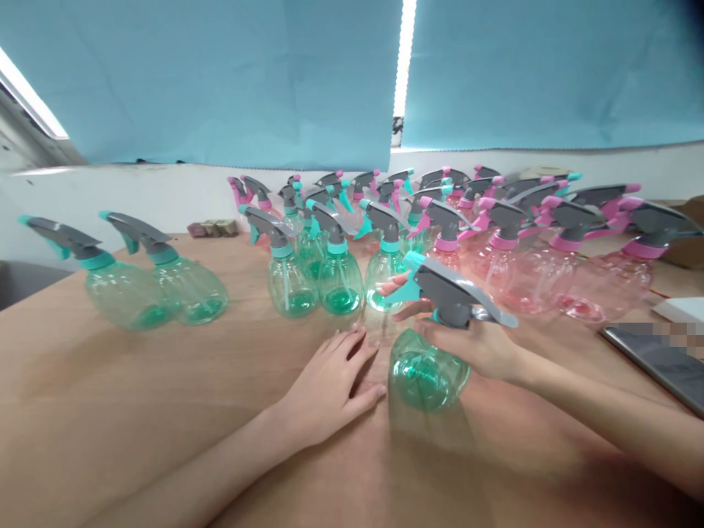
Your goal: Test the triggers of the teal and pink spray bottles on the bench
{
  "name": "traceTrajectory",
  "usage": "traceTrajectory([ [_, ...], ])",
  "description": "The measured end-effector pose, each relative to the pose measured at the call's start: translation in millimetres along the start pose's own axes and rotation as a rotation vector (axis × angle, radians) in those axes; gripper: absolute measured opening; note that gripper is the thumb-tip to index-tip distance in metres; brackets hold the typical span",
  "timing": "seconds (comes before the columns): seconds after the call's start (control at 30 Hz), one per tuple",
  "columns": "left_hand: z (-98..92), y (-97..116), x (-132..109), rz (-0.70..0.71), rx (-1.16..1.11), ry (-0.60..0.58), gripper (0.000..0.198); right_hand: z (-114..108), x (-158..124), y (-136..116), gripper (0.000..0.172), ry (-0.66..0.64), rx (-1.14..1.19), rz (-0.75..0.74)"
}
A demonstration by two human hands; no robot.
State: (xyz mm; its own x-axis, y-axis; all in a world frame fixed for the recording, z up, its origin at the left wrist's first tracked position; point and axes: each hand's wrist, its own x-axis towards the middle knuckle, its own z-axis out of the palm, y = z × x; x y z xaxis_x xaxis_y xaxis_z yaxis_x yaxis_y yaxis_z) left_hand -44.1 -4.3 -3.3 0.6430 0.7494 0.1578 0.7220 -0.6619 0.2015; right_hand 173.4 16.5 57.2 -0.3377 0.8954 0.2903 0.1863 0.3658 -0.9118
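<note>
My right hand is closed around the neck of a green spray bottle with a grey and turquoise trigger head. The bottle is close in front of me and tilted a little; whether its base touches the table I cannot tell. My left hand lies flat on the wooden table just left of that bottle, fingers apart and holding nothing. Just beyond my hands stand more green spray bottles, in a row with pink spray bottles on the right.
Two green spray bottles stand apart on the left. A dark phone-like slab lies at the right edge beside a white object. Small bundled blocks sit by the back wall, below blue curtains.
</note>
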Motion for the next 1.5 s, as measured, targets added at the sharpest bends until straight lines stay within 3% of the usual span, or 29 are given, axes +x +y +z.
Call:
traceTrajectory([
  [0.2, -1.0, 1, 0, 0.0, 0.002, 0.004, 0.051, -1, -1, 0, 0.01, 0.049, -0.066, 0.008],
  [0.33, -1.5, 1, -1, -0.009, 0.008, -0.007, 0.052, -1, -1, -3, 0.004, 0.046, -0.058, -0.091],
  [0.53, -2.5, 1, 0, -0.005, -0.001, -0.005, 0.051, -2, -1, -7, 0.014, 0.009, -0.02, -0.123],
  [0.73, -1.9, 1, 1, -0.012, -0.013, -0.001, 0.051, -4, -1, -4, 0.012, 0.022, -0.017, -0.064],
  [0.93, -2.3, 2, 1, -0.021, -0.026, -0.008, 0.051, -3, -3, 6, 0.033, 0.038, 0.045, 0.0],
  [1.17, -3.0, 1, 0, -0.015, -0.025, -0.004, 0.05, -3, -2, 3, 0.037, 0.004, 0.053, -0.133],
  [1.5, -3.2, 2, 0, -0.012, -0.027, 0.001, 0.051, -2, -3, 8, 0.037, 0.005, 0.07, -0.092],
])
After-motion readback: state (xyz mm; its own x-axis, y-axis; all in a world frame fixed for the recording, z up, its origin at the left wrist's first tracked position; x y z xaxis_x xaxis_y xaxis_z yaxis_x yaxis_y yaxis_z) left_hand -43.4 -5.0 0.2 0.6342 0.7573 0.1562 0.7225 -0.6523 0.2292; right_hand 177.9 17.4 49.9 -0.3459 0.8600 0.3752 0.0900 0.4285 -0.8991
